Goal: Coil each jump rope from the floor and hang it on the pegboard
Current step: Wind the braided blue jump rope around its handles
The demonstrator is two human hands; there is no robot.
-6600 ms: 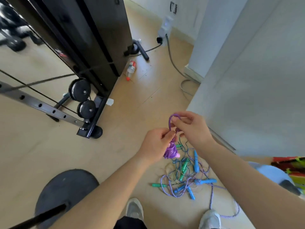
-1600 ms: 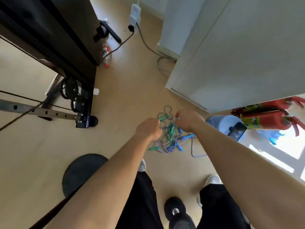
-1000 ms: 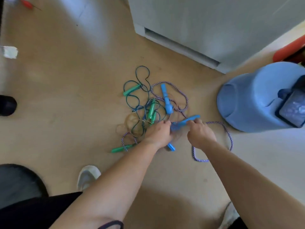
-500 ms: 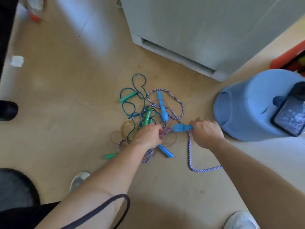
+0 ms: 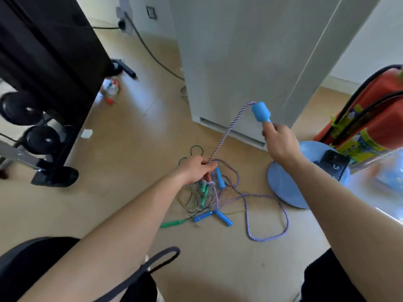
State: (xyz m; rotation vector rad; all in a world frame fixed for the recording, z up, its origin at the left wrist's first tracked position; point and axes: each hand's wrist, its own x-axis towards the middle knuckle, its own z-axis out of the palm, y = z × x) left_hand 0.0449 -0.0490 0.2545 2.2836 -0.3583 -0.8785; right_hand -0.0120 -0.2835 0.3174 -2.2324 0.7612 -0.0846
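A black exercise machine [image 5: 43,51] fills the upper left of the frame; the bare floor [image 5: 122,177] between it and the pile is the widest open room. At centre the left hand [image 5: 194,170] has its fingers curled around the purple-and-white striped rope [image 5: 226,131], just above the tangle of jump ropes [image 5: 202,192] lying on the floor. From that fist the rope rises up and right to a blue handle [image 5: 261,111], whose thin end the right hand [image 5: 279,144] grips with fingers wrapped round it, in front of the white cabinet [image 5: 239,51]. The cabinet's lower edge runs close behind the pile; a light blue stool [image 5: 281,186] crowds it at the right, a phone [image 5: 333,164] on top, a red fire extinguisher [image 5: 379,101] at the right edge.

Half a second ago both hands were low at the pile with the handle near the floor; now the right hand is raised and the rope's first stretch hangs clear. Its remainder loops on the floor at lower centre.

Which handle belongs to which cord in the tangle cannot be made out; the extinguisher is cut off by the frame.
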